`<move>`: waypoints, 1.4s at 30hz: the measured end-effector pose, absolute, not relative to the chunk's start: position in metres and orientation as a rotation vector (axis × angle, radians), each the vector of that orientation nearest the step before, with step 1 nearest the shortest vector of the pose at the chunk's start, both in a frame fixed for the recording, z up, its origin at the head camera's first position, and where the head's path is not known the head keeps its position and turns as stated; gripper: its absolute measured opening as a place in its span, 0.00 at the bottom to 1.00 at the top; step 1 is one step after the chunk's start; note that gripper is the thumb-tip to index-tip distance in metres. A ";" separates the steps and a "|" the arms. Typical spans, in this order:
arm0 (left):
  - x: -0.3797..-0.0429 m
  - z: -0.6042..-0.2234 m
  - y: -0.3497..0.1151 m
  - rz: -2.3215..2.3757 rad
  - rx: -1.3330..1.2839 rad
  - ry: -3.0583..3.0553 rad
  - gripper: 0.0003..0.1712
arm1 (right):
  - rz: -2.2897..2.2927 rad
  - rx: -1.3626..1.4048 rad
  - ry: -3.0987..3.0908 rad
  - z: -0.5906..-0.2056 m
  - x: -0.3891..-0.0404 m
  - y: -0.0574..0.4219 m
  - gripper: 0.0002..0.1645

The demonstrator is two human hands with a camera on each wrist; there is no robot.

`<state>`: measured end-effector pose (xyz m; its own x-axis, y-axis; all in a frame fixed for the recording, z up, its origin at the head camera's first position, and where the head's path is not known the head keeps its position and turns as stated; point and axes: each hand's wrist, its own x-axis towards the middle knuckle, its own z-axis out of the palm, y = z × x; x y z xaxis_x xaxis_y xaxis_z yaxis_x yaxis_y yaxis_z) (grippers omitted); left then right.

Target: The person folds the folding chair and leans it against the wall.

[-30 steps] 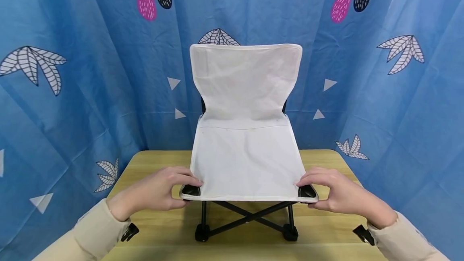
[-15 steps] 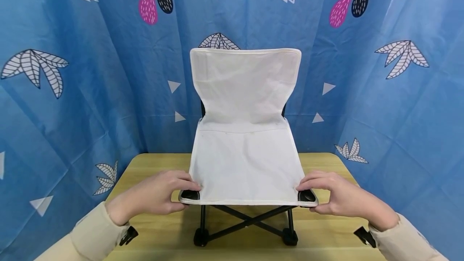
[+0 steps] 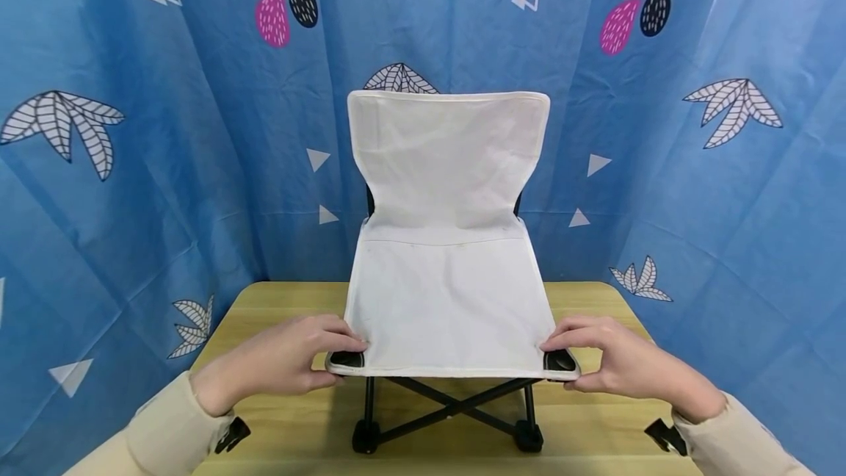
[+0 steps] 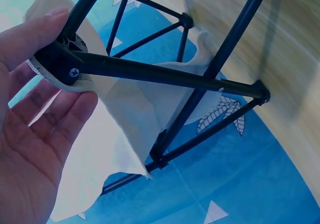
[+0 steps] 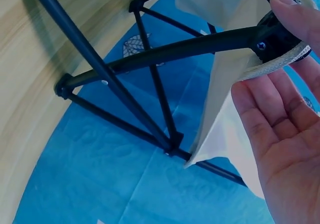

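A folding chair (image 3: 449, 292) with a white fabric seat and back stands unfolded and upright on the table. Its black tube legs cross beneath the seat. At the seat's front left corner, my left hand (image 3: 291, 356) grips the black corner piece, fingers on top and thumb below. My right hand (image 3: 611, 355) holds the front right corner the same way. In the left wrist view, the left thumb (image 4: 35, 36) presses against the black joint (image 4: 62, 61) under the seat. The right wrist view shows the right thumb (image 5: 297, 16) against the matching joint (image 5: 272, 41).
The chair's rubber-footed legs stand on a light wooden table (image 3: 291, 432) with rounded far corners. A blue patterned curtain (image 3: 277, 138) hangs behind the table and along both sides. A black strap piece (image 3: 233, 434) sticks out at the left cuff, another (image 3: 665, 437) at the right.
The whole scene sits slightly lower in the head view, curtain included, so the view has tilted up a little. Both hands keep their hold on the chair's corners.
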<state>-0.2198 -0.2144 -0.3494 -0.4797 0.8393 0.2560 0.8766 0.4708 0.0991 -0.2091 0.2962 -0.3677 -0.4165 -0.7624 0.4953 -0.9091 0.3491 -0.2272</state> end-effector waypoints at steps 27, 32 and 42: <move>-0.237 -0.364 -0.215 -0.682 -1.532 -2.411 0.28 | 0.771 1.465 -2.332 -0.367 -0.212 0.291 0.38; -0.236 -0.363 -0.214 -0.685 -1.521 -2.391 0.26 | 0.774 1.467 -2.338 -0.365 -0.213 0.289 0.38; -0.234 -0.364 -0.213 -0.646 -1.516 -2.337 0.26 | 0.737 1.500 -2.300 -0.361 -0.214 0.285 0.36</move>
<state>-0.2344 -0.2127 -0.3642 -0.4092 0.7866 0.4625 0.9124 0.3487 0.2141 -0.2139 0.2850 -0.3613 -0.4118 -0.7583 0.5054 -0.9108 0.3244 -0.2553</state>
